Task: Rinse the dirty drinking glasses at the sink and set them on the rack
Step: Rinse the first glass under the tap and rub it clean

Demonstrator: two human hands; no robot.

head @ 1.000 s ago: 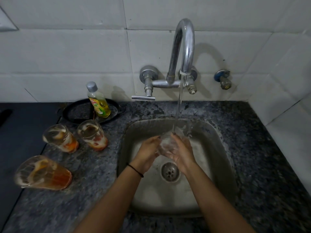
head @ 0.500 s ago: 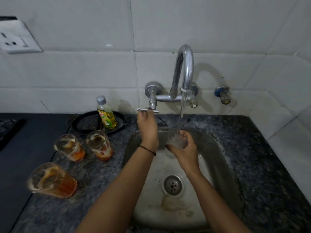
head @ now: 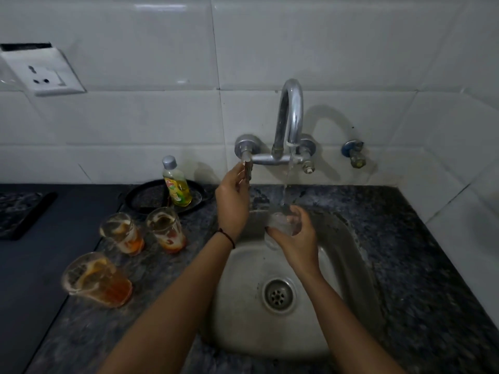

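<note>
My right hand [head: 298, 238] holds a clear drinking glass [head: 279, 225] over the steel sink [head: 237, 287], under a thin stream of water from the curved tap [head: 290, 114]. My left hand [head: 232, 201] is raised to the tap's lever handle [head: 247, 168], fingers closed around it. Three dirty glasses with orange residue stand on the counter to the left: one near the front [head: 94, 279], one in the middle [head: 121, 232], one closest to the sink [head: 166, 229]. No rack is in view.
A yellow dish-soap bottle [head: 175, 184] stands on a black round pan [head: 145, 198] behind the glasses. The dark granite counter [head: 405, 252] surrounds the sink. A black stove surface [head: 32, 252] lies far left. A wall socket [head: 43, 74] and a blue-capped valve [head: 353, 153] sit on the tiled wall.
My left hand left the glass and rose to the tap lever, now turned from sideways to pointing down. The water stream is thinner. My right hand keeps the glass under the spout.
</note>
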